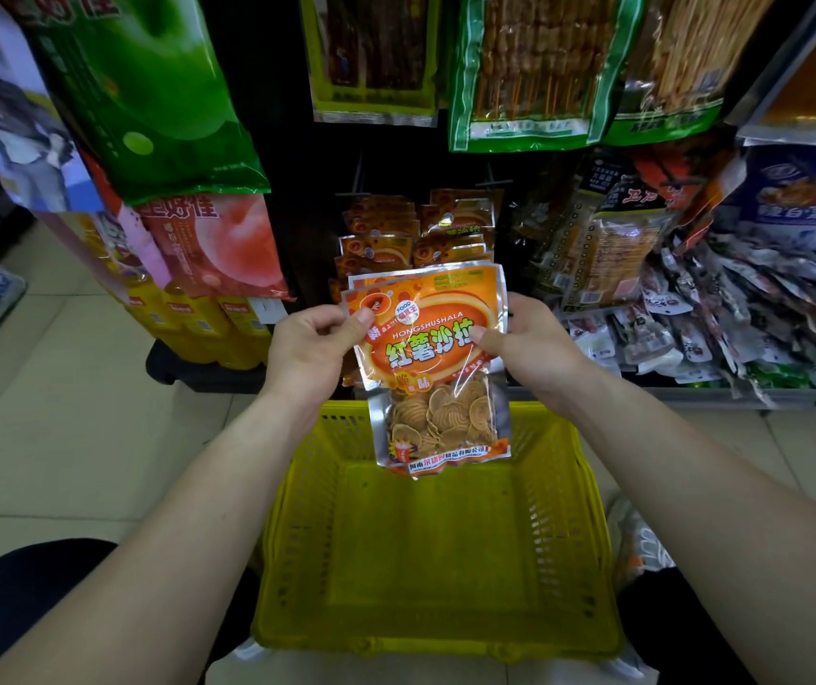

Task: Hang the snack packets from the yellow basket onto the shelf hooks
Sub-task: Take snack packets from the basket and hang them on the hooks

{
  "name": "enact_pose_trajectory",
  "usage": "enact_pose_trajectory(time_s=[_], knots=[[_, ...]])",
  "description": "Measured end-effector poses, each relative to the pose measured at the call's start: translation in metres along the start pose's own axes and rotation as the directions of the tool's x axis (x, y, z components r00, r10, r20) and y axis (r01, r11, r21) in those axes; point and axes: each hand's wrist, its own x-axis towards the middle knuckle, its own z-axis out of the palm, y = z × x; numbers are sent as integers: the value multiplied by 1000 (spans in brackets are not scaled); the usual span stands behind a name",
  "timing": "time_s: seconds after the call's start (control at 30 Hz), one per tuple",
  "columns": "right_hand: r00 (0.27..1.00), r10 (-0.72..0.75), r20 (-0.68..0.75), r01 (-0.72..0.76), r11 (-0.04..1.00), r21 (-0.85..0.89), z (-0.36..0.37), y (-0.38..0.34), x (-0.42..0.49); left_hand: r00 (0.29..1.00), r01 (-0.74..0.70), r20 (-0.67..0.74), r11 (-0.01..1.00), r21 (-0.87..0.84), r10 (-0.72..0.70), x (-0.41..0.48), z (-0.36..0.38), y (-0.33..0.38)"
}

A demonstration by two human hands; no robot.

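Note:
I hold a small stack of orange snack packets upright over the yellow basket, which sits on the floor with nothing showing inside. My left hand pinches the packets' upper left edge, thumb on the front. My right hand grips their right edge, thumb on the front. Behind them, matching orange packets hang in two columns on the shelf hooks.
Large green and red bags hang at upper left, skewer snack bags above centre. A heap of small packets fills the shelf at right. Yellow bottles stand low left. My knees and a shoe flank the basket.

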Motion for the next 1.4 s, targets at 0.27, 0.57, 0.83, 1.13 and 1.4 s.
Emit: enact_pose_trajectory(time_s=[0.27,0.57,0.83,1.13,1.4], knots=[[1000,-8,-8,8,1000,-7,1,5,1,998,61,-8,998,-29,-61,-3,3,-3],[983,-67,-169,56,996,-72,-27,15,-12,994,83,72,996,-15,-82,-9,21,-12],[913,-172,-371,104,975,-194,-90,10,7,982,101,140,980,174,-126,4,16,-30],[924,-48,-380,10,995,-100,-97,54,77,950,141,206,914,381,-233,45,47,-76],[975,82,-207,-96,994,-60,-62,99,155,925,171,265,919,355,-274,80,86,-125]])
